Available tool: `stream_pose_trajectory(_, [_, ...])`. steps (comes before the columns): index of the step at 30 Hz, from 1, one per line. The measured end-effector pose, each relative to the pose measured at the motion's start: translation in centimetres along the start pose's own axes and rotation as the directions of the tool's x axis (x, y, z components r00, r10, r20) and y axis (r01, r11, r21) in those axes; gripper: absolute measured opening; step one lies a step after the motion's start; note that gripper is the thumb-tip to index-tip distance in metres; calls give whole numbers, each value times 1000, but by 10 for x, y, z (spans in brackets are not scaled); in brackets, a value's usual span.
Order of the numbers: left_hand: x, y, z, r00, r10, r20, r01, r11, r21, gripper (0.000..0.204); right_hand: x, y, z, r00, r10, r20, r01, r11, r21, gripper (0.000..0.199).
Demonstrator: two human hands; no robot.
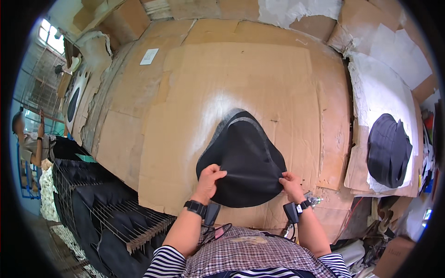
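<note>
Black fabric piece, rounded and shaped like a saddle cover, lies flat on the cardboard-covered worktop just in front of the person. Its long axis runs away from the body, with the narrow, grey-edged end pointing to the far side and the broad end toward the person. The left hand pinches the near left edge, fingers closed on the cloth; the right hand grips the near right edge the same way. A stack of similar dark pieces sits well apart on the right. A wire rack stands at the left.
</note>
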State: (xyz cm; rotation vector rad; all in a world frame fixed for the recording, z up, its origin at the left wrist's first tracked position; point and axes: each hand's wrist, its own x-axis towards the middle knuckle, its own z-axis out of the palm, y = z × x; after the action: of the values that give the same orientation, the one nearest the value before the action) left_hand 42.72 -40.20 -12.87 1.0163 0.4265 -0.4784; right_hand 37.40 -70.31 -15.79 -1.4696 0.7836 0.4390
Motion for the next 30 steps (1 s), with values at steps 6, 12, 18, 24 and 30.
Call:
stream_pose_trajectory(6, [-34,13,-6,881,444,-165,-116,539,834,33,17,28,-8,967,-156,-202,119,976,-184,16])
stream_pose_trajectory(12, [-15,-41,-34,872,365,-327,169,402,900,42,14,32,-20,954,-241,-179,214,964,-155,14])
stream_pose_trajectory(18, [6,-32,-24,820,470,-328,42,522,852,33,37,17,-3,914,-319,-250,308,948,-81,12])
stream_pose_trajectory(24, [-21,-18,-35,598,693,-403,-162,597,786,29,46,32,-14,894,-363,-263,289,915,-281,12])
stream_pose_trajectory(30, [-36,-69,-52,670,66,-740,-8,997,81,34,19,20,-11,917,-306,-256,264,946,-187,20])
